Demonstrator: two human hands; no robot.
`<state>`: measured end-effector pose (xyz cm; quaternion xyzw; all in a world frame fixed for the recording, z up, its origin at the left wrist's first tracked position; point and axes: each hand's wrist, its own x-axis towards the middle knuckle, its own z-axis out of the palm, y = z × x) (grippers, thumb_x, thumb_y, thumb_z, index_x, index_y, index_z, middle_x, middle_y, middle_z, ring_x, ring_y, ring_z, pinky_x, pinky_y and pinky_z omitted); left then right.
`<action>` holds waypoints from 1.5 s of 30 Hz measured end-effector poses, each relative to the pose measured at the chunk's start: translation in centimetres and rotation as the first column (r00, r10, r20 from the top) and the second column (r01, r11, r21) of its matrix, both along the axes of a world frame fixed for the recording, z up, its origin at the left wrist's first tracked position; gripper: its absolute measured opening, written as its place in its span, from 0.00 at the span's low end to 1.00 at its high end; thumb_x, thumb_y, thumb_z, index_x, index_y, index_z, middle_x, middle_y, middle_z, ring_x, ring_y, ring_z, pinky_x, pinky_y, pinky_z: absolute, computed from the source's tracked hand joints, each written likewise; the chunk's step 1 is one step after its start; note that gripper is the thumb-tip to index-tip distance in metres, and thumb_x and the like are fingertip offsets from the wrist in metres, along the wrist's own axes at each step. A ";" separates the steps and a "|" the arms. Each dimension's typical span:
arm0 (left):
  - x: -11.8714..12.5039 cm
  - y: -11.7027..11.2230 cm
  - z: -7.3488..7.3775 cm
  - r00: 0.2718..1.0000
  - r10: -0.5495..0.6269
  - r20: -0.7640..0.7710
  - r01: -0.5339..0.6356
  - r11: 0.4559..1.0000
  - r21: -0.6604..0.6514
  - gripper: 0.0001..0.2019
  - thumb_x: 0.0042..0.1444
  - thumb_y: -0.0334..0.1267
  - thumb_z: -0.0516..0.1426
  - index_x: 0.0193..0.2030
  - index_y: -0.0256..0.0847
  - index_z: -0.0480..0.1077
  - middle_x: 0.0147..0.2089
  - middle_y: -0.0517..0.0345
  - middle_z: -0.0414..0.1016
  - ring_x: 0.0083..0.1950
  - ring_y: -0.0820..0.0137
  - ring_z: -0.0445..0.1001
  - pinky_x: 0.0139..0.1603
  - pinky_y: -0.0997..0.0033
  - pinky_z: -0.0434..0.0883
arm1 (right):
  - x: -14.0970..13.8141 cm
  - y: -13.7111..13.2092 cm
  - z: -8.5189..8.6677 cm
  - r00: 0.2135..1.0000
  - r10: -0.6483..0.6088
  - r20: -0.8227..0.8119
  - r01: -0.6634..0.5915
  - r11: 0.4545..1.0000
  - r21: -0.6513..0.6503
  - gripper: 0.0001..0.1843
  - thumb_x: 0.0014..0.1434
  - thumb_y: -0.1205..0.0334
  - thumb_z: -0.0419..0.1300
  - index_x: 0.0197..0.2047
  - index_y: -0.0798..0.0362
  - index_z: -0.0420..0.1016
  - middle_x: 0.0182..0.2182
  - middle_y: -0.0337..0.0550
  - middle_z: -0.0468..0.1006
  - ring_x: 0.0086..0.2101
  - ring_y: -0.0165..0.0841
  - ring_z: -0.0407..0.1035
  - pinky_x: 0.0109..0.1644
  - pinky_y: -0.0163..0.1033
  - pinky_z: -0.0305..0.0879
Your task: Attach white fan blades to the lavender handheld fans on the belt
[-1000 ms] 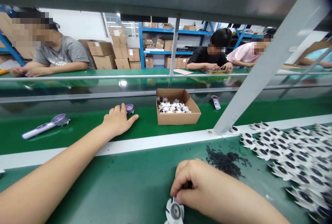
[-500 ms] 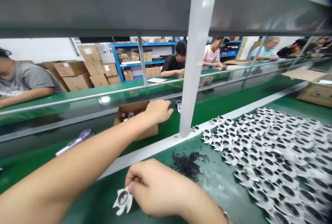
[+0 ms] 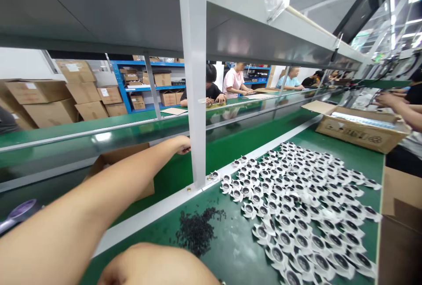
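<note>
A white upright metal post [image 3: 194,100] rose from the white edge rail [image 3: 148,213] and stood straight in the way of the person's left hand [image 3: 182,145]. The hand reached out over the green conveyor belt [image 3: 227,148], its fingertips hidden behind the post, so the grip could not be told. The forearm crossed over a small open brown cardboard box [image 3: 118,162] on the belt and covered its contents. The right hand [image 3: 154,266] lay at the bottom edge, only its back showing, its grip also beyond telling. Just beyond it sat 1 loose heap of small black pellets [image 3: 198,230] on the near green table. To the right, a wide spread of white fan blades with black hubs [image 3: 296,206] filled the table nearly to its far edge. A long brown carton [image 3: 359,130] held white packed goods, with another worker's hands [image 3: 389,99] above it. A purple handheld fan [image 3: 20,210] lay at the left edge. Open room remained around the pellets.
</note>
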<state>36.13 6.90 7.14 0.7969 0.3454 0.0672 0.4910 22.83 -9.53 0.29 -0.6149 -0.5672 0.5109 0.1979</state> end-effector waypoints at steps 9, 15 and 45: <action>-22.8 -3.9 2.3 0.970 0.094 0.224 -0.102 0.995 0.023 0.13 0.67 0.50 0.49 0.49 0.43 0.60 0.26 0.69 0.61 0.18 0.81 0.56 0.19 0.81 0.55 | -0.3 -1.1 2.2 0.722 -0.388 -0.573 0.616 0.738 0.276 0.07 0.65 0.59 0.49 0.38 0.52 0.66 0.25 0.37 0.70 0.22 0.26 0.63 0.24 0.30 0.59; -32.1 -8.4 -2.5 0.958 0.135 0.254 -0.177 0.972 0.153 0.13 0.68 0.47 0.49 0.53 0.45 0.61 0.37 0.61 0.69 0.25 0.78 0.64 0.27 0.76 0.66 | -2.1 -2.0 3.7 0.707 -0.366 -0.605 0.616 0.738 0.274 0.04 0.65 0.60 0.52 0.43 0.50 0.61 0.21 0.30 0.64 0.21 0.26 0.56 0.24 0.31 0.52; -33.2 -9.0 -2.3 0.981 -0.175 0.081 0.061 0.680 0.730 0.28 0.65 0.27 0.48 0.67 0.58 0.50 0.56 0.66 0.74 0.53 0.77 0.75 0.52 0.83 0.69 | -3.7 -2.6 5.1 0.605 -0.525 -0.598 0.698 0.711 0.082 0.13 0.60 0.62 0.55 0.44 0.47 0.54 0.18 0.27 0.67 0.20 0.26 0.58 0.24 0.30 0.54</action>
